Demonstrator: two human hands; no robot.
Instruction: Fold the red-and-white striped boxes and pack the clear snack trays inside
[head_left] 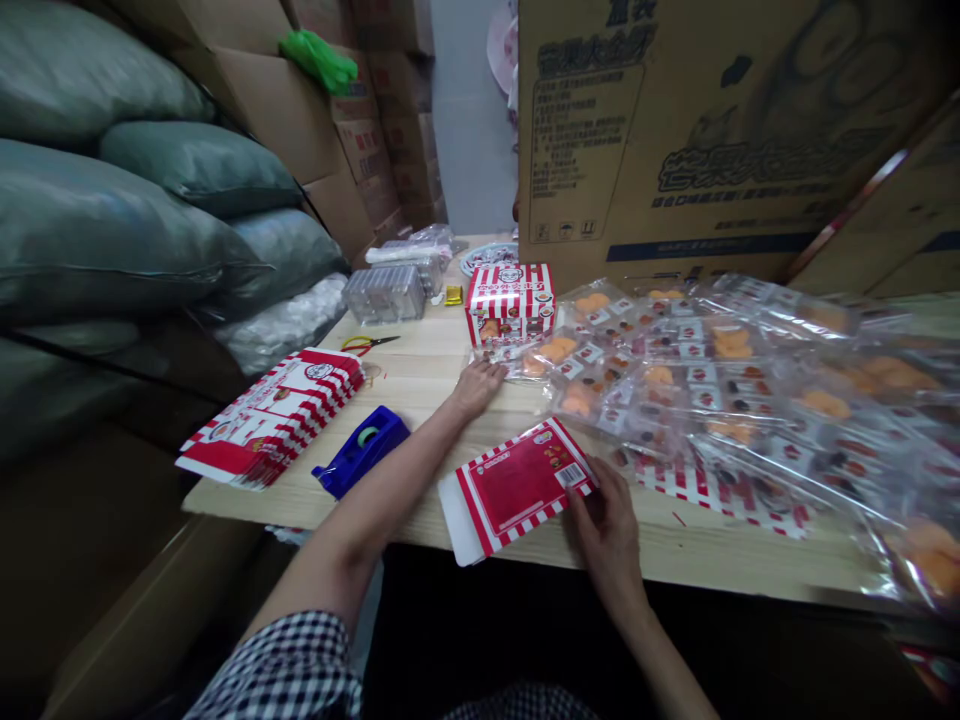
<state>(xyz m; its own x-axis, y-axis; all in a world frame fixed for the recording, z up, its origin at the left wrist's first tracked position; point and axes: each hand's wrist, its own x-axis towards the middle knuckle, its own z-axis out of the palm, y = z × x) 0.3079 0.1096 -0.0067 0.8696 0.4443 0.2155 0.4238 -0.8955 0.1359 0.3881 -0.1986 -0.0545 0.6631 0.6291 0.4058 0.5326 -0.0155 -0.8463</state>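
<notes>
My right hand (611,510) grips the right end of a flat red-and-white striped carton (517,490), thumb on its printed face near the barcode. The carton's white flap points left, over the table's front edge. My left hand (480,388) reaches forward, palm down, fingers stretched out at the edge of the clear plastic packets (559,350). Whether the fingertips press on the plastic is hard to make out. Just beyond it stands a folded-up striped box (510,300). Orange pieces and small dark items show inside the packets, which spread over the table's right side.
A stack of flat cartons (277,415) lies at the left, beside a blue tape dispenser (360,450) and yellow-handled scissors (367,343). Clear plastic cases (384,292) stand farther back. A large cardboard box (712,140) walls the back right; stuffed sacks (112,230) pile up on the left.
</notes>
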